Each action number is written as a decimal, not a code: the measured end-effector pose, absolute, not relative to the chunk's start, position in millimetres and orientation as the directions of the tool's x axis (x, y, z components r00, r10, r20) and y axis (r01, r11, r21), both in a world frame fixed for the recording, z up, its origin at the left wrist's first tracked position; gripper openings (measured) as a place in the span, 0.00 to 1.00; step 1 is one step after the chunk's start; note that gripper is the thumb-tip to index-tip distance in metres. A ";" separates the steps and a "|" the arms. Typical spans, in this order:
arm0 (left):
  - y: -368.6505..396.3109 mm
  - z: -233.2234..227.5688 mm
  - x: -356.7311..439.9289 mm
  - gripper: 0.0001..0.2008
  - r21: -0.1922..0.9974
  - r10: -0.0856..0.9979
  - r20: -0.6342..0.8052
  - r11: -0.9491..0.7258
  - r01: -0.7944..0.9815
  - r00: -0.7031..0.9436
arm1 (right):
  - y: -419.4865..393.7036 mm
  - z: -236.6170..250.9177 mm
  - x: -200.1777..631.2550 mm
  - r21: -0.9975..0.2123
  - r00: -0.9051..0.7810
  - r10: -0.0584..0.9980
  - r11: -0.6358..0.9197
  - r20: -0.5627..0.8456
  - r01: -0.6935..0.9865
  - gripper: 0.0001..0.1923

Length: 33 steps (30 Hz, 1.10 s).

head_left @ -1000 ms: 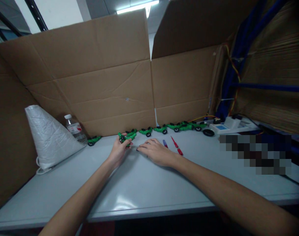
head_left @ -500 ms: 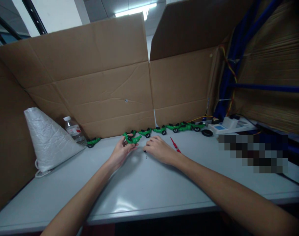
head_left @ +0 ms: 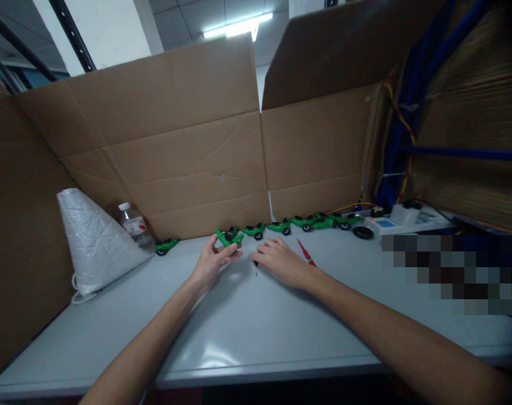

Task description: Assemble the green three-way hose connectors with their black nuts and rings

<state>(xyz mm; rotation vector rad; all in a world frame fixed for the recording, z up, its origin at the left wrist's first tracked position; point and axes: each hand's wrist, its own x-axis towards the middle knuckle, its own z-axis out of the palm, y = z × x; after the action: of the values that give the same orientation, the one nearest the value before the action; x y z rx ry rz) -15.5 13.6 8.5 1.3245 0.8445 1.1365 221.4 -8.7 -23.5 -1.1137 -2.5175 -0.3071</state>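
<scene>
My left hand (head_left: pixel 213 260) is closed round a green toy vehicle body (head_left: pixel 230 239) with black parts, held just above the table. To its right, my right hand (head_left: pixel 279 257) rests low on the tabletop with its fingers bent. A small black part (head_left: pixel 256 262) shows at its fingertips, mostly hidden by them. On the table just in front of that hand lies a tiny thin piece (head_left: pixel 256 274), too small to name. A red, pointed tool (head_left: pixel 306 252) lies right of the hand, partly hidden behind my wrist.
Several green toy vehicles with black wheels (head_left: pixel 279 227) line the back of the white table (head_left: pixel 222 332) along a cardboard wall (head_left: pixel 188 152). At left stand a silvery padded bag (head_left: pixel 98 253) and a water bottle (head_left: pixel 135 225). A black ring (head_left: pixel 363 232) and power strip (head_left: pixel 401 221) lie right.
The whole view has shifted slightly right and down. My left hand still holds the green toy body, and my right hand stays by the small black part.
</scene>
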 end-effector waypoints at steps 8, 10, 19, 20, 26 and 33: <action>14.2 7.3 -16.9 0.27 0.979 0.947 0.203 -0.202 -0.027 0.248 | 1.7 -19.7 219.4 -0.613 -0.303 0.787 0.612 0.538 0.501 0.08; 12.6 7.9 -15.5 0.26 0.972 0.930 0.234 -0.229 -0.051 0.284 | 4.2 -20.6 216.1 -0.791 -0.253 0.824 0.561 0.506 0.245 0.09; -1.0 12.0 -1.8 0.26 0.916 0.869 0.384 -0.401 -0.012 0.312 | 2.5 -16.7 208.0 -0.894 -0.198 0.886 0.367 0.420 -0.257 0.17; -2.5 12.1 -0.5 0.25 0.911 0.863 0.393 -0.412 -0.008 0.316 | 2.1 -16.4 207.3 -0.892 -0.198 0.886 0.361 0.418 -0.271 0.17; -9.8 14.2 3.3 0.26 0.908 0.856 0.394 -0.419 0.005 0.335 | 3.8 -19.0 206.1 -0.889 -0.218 0.882 0.349 0.418 -0.295 0.18; -12.4 14.3 -0.1 0.27 0.857 0.824 0.464 -0.511 0.072 0.324 | 2.4 -18.5 206.8 -0.893 -0.238 0.879 0.339 0.413 -0.295 0.17</action>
<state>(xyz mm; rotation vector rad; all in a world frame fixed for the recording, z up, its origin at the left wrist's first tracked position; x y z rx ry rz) -0.1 -12.4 14.3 1.8292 0.7957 1.2501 206.8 2.4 -18.5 -0.5806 -1.3899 1.2205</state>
